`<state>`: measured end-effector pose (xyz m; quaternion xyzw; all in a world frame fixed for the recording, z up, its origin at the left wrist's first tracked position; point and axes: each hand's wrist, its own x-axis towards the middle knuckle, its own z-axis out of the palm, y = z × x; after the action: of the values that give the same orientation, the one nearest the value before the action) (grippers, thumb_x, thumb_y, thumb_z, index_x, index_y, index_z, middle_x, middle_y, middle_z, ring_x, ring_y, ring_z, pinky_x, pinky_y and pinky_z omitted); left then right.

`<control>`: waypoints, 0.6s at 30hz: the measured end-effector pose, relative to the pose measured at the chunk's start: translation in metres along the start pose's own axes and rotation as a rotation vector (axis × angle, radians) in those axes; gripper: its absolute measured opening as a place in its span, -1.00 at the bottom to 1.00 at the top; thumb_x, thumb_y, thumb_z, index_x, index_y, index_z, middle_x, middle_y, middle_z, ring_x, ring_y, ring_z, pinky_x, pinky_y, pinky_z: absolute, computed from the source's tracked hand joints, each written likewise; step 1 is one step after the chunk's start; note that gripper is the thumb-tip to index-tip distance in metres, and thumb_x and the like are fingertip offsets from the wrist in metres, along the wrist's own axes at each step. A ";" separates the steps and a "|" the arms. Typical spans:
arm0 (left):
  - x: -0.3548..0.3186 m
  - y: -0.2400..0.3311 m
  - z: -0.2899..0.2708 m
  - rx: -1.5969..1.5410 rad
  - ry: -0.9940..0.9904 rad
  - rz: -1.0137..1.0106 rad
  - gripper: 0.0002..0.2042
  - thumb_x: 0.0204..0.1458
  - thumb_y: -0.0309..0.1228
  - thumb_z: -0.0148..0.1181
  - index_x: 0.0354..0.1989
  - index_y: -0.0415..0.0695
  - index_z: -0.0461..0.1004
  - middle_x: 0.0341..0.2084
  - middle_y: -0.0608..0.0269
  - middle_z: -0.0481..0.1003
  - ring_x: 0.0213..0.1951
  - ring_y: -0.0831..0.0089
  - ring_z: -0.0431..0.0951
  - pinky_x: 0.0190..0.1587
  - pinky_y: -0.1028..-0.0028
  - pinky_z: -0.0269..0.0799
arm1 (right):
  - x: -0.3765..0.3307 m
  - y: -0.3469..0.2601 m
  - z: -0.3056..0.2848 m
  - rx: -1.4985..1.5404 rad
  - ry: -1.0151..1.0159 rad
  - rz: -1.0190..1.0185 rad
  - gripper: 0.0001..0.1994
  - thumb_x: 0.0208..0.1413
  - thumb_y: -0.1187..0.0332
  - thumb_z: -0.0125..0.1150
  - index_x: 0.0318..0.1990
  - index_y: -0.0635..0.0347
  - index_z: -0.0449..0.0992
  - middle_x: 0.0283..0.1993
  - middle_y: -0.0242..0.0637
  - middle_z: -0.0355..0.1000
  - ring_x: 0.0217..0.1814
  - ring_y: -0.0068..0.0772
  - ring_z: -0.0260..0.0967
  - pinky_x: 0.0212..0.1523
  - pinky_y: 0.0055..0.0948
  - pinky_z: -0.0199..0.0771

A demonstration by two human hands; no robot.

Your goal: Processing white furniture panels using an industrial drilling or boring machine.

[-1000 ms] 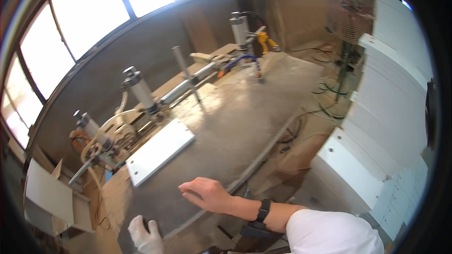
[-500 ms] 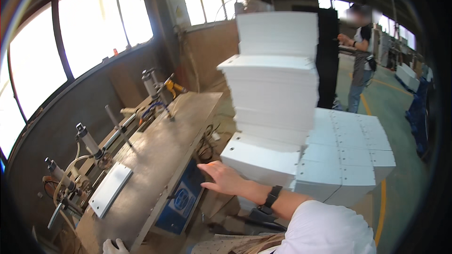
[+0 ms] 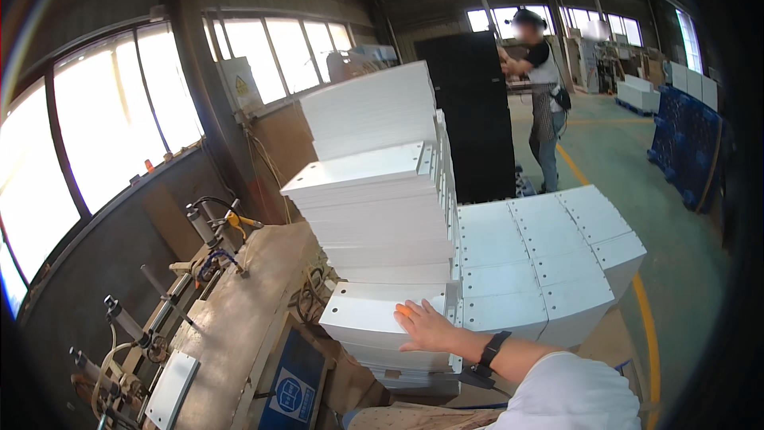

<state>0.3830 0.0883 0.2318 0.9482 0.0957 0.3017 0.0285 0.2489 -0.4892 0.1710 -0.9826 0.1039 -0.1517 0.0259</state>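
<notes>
My right hand (image 3: 426, 326), with something orange on one finger and a black watch (image 3: 492, 353) on the wrist, lies over the top of a low stack of white drilled boards (image 3: 374, 300). Its fingers are spread and look empty. Directly behind it rises a tall stack of white boards (image 3: 374, 227). To the right, several more stacks of white boards (image 3: 497, 280) sit in rows with dark holes along their edges. One white board (image 3: 172, 390) rests alone on the workbench (image 3: 231, 326) at left. My left hand is out of view.
Pneumatic cylinders (image 3: 126, 320) line the bench's left side. A blue sign panel (image 3: 293, 382) covers its front, with loose cables (image 3: 313, 291) beside it. Black stacked boards (image 3: 469, 123) stand behind; another person (image 3: 543, 103) works there. A blue pallet (image 3: 686, 147) leans at far right.
My right hand has moved from beside the bench onto the low white stack. The view has turned right, and my gloved left hand has left the picture.
</notes>
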 end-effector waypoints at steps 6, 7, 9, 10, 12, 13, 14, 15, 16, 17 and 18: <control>0.001 0.010 0.020 -0.063 -0.069 -0.157 -0.57 0.14 -0.01 0.00 -0.11 -0.10 0.60 -0.11 0.09 0.55 -0.03 0.17 0.50 0.07 0.29 0.35 | -0.004 0.005 0.006 -0.051 0.074 -0.009 -0.32 0.06 0.14 0.23 0.25 0.37 0.19 0.35 0.02 0.12 0.44 0.04 -0.02 0.34 0.11 0.06; 0.003 -0.007 0.028 -0.051 -0.083 -0.111 -0.57 0.14 -0.01 0.00 -0.11 -0.10 0.60 -0.11 0.09 0.55 -0.03 0.17 0.50 0.07 0.29 0.35 | 0.000 0.001 0.006 -0.047 0.077 -0.015 -0.39 0.09 0.21 0.19 0.23 0.37 0.23 0.34 0.02 0.13 0.44 0.03 -0.01 0.33 0.10 0.07; 0.008 -0.031 0.044 -0.156 -0.089 -0.186 -0.60 0.04 -0.05 0.09 -0.24 -0.14 0.63 -0.18 0.05 0.58 -0.08 0.13 0.51 0.01 0.27 0.39 | 0.001 -0.002 0.010 -0.018 0.127 -0.018 -0.45 0.10 0.26 0.14 0.21 0.38 0.26 0.33 0.02 0.15 0.43 0.02 0.02 0.33 0.08 0.10; 0.012 -0.025 0.047 -0.147 -0.100 -0.162 -0.60 0.04 -0.05 0.09 -0.24 -0.14 0.63 -0.18 0.05 0.58 -0.08 0.13 0.51 0.01 0.27 0.39 | -0.001 -0.002 0.011 0.004 0.191 -0.064 -0.51 0.12 0.31 0.09 0.18 0.38 0.29 0.32 0.03 0.16 0.41 0.01 0.04 0.32 0.07 0.12; 0.012 -0.016 0.047 -0.096 -0.159 -0.138 -0.51 0.09 0.06 0.02 -0.15 -0.13 0.61 -0.09 0.08 0.54 0.02 0.15 0.44 0.14 0.30 0.28 | -0.012 0.005 0.009 0.031 0.190 -0.034 -0.54 0.13 0.35 0.05 0.18 0.39 0.30 0.31 0.03 0.18 0.40 0.01 0.05 0.31 0.07 0.13; 0.009 -0.010 0.047 -0.085 -0.169 -0.126 -0.51 0.09 0.06 0.02 -0.15 -0.13 0.61 -0.09 0.08 0.54 0.02 0.15 0.44 0.14 0.30 0.28 | -0.016 0.010 0.006 0.045 0.205 -0.026 -0.56 0.14 0.39 0.00 0.17 0.39 0.30 0.30 0.03 0.19 0.40 0.01 0.06 0.30 0.07 0.14; 0.008 -0.007 0.048 -0.094 -0.117 -0.193 -0.55 0.06 0.03 0.09 -0.18 -0.11 0.62 -0.11 0.11 0.53 -0.01 0.20 0.45 0.09 0.33 0.31 | -0.018 0.011 0.005 0.051 0.194 -0.014 -0.56 0.14 0.39 0.00 0.17 0.39 0.30 0.30 0.03 0.19 0.40 0.01 0.06 0.30 0.07 0.14; 0.006 -0.003 0.050 -0.104 -0.064 -0.264 -0.59 0.03 0.01 0.15 -0.21 -0.09 0.63 -0.14 0.15 0.52 -0.04 0.24 0.46 0.05 0.35 0.35 | -0.018 0.012 0.003 0.037 0.204 -0.018 -0.56 0.13 0.39 0.01 0.16 0.39 0.31 0.29 0.03 0.20 0.39 0.01 0.07 0.29 0.06 0.15; 0.004 0.000 0.051 -0.097 -0.072 -0.263 -0.59 0.03 0.01 0.15 -0.21 -0.09 0.63 -0.14 0.15 0.52 -0.04 0.24 0.46 0.05 0.35 0.35 | -0.016 0.013 0.001 0.022 0.214 -0.027 -0.57 0.13 0.39 0.01 0.16 0.39 0.31 0.28 0.03 0.20 0.38 0.00 0.08 0.29 0.06 0.16; 0.004 -0.003 0.051 -0.074 -0.057 -0.229 -0.60 0.04 -0.02 0.13 -0.21 -0.10 0.62 -0.15 0.12 0.53 -0.04 0.22 0.46 0.05 0.33 0.34 | -0.011 0.010 0.003 0.030 0.249 -0.028 -0.55 0.08 0.38 0.04 0.14 0.37 0.33 0.27 0.02 0.21 0.37 0.02 0.08 0.27 0.14 0.13; 0.000 -0.008 0.044 -0.040 -0.034 -0.217 -0.62 0.04 -0.06 0.10 -0.22 -0.11 0.62 -0.16 0.09 0.53 -0.03 0.20 0.45 0.06 0.30 0.34 | -0.007 0.007 0.006 0.044 0.243 -0.062 -0.55 0.08 0.38 0.04 0.14 0.37 0.33 0.27 0.02 0.21 0.37 0.02 0.08 0.27 0.14 0.13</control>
<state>0.4072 0.0961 0.1950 0.9364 0.1911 0.2827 0.0814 0.2430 -0.4947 0.1626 -0.9590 0.0726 -0.2724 0.0301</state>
